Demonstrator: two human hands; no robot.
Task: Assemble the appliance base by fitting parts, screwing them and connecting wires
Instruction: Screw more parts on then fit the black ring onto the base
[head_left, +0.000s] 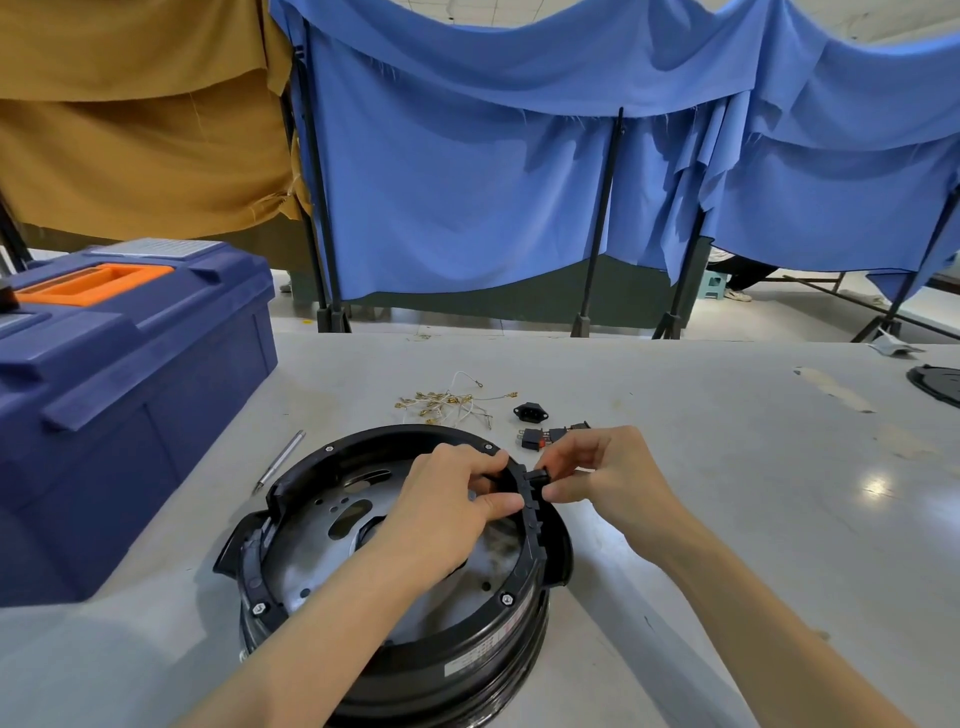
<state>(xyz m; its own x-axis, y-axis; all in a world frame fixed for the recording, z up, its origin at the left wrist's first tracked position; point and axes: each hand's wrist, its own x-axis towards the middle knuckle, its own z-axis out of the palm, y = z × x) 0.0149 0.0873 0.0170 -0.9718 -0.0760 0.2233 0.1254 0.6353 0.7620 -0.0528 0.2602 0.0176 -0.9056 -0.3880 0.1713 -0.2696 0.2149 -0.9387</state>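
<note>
Where the round appliance base sits at the near middle of the pale, smooth table, it shows a glossy black plastic ring around a dull grey metal plate pierced with oval and round holes. Hex-headed screws dot the rim, and a white label is stuck to the outer wall. The left hand pinches the notched, upright rim section on the base's right side between thumb and fingers. The right hand pinches a small black plastic part between thumb and fingertips, held against the outside of that same section. Beyond the base lie thin white wires with brass terminals, a black socket and black switch pieces. A slim metal tool lies just left of the base, near a navy plastic toolbox with an orange handle.
</note>
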